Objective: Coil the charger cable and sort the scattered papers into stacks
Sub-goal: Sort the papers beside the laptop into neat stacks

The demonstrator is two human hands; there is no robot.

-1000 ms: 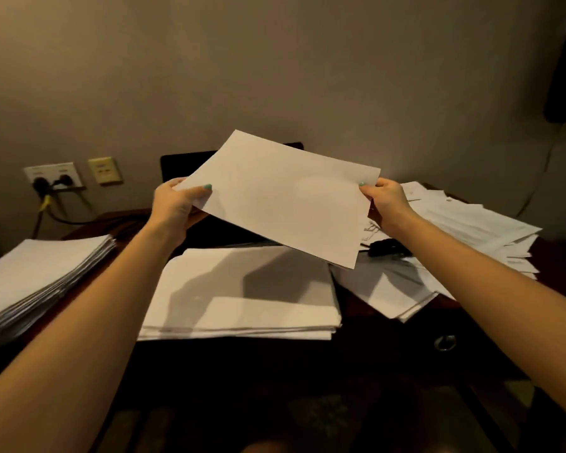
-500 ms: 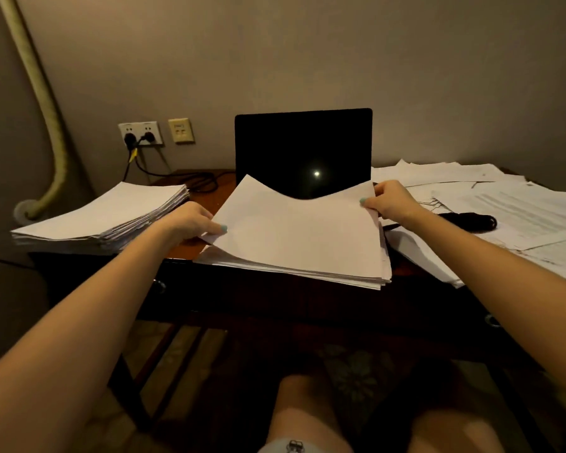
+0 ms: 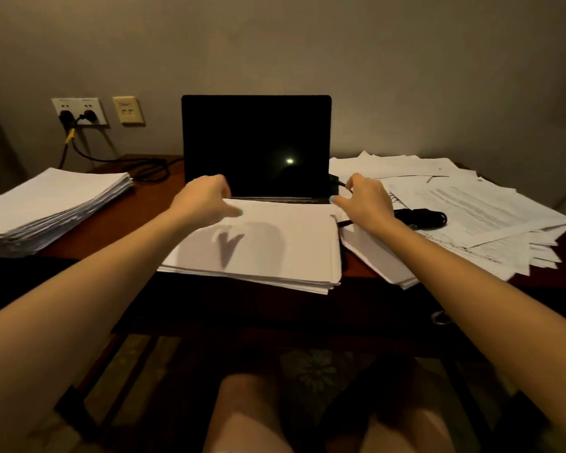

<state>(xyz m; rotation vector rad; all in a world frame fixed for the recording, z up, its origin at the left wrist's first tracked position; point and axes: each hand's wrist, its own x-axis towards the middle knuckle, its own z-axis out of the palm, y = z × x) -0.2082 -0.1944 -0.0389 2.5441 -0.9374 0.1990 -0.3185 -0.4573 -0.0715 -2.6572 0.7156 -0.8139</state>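
- White stack [image 3: 258,246] lies on worktop [image 3: 128,210], nearer than laptop [image 3: 255,145].
- Over its far corners hover left hand [image 3: 206,201] and right hand [image 3: 366,201]; each grip loosely spread, pinching nothing.

**Beyond the Paperwork**

A dark-screened laptop [image 3: 255,148] stands open at 12 o'clock on the reddish wooden desk [image 3: 118,207]. At 10 o'clock on the wall [image 3: 406,76], a double socket [image 3: 79,110] sits just beside a cream switch plate [image 3: 128,110].
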